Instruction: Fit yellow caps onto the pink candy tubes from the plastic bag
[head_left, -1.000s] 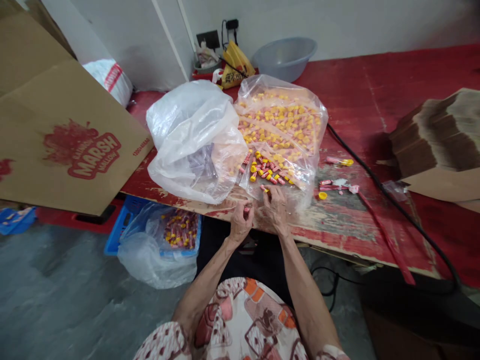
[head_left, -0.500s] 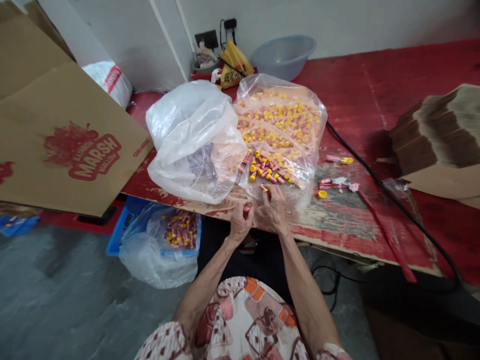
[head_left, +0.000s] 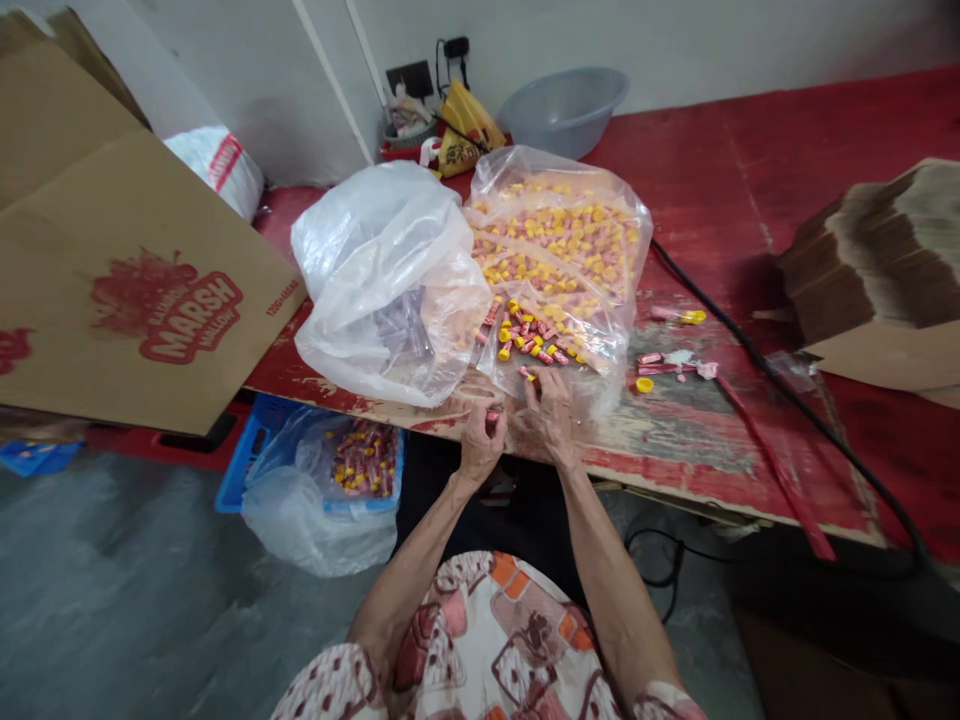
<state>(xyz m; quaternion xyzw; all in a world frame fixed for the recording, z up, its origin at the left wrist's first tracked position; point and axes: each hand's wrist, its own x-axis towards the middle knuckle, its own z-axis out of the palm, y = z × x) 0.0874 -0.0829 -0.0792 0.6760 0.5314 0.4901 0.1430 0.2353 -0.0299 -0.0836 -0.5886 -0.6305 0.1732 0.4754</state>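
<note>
At the table's front edge, my left hand (head_left: pixel 481 440) is closed around a small red printed tube (head_left: pixel 492 416). My right hand (head_left: pixel 552 412) is just beside it, fingers pinching a small red tube with a yellow cap (head_left: pixel 528 374). Just beyond the fingers, a loose pile of yellow-capped red tubes (head_left: pixel 534 335) lies at the mouth of a clear plastic bag (head_left: pixel 637 215) filled with many more. To the left of that bag slumps a whitish plastic bag (head_left: pixel 367 240) with clear plastic pieces inside.
Below the table edge, a blue crate (head_left: pixel 231 475) holds a plastic liner and capped tubes. A large cardboard box (head_left: pixel 67 270) leans at left. Stacked cardboard (head_left: pixel 885 260), a black cable (head_left: pixel 739 340), a loose yellow cap (head_left: pixel 644 385) and a red strip (head_left: pixel 776 470) are at right.
The camera view has shifted very slightly. Both hands keep nearly the same place and grip.
</note>
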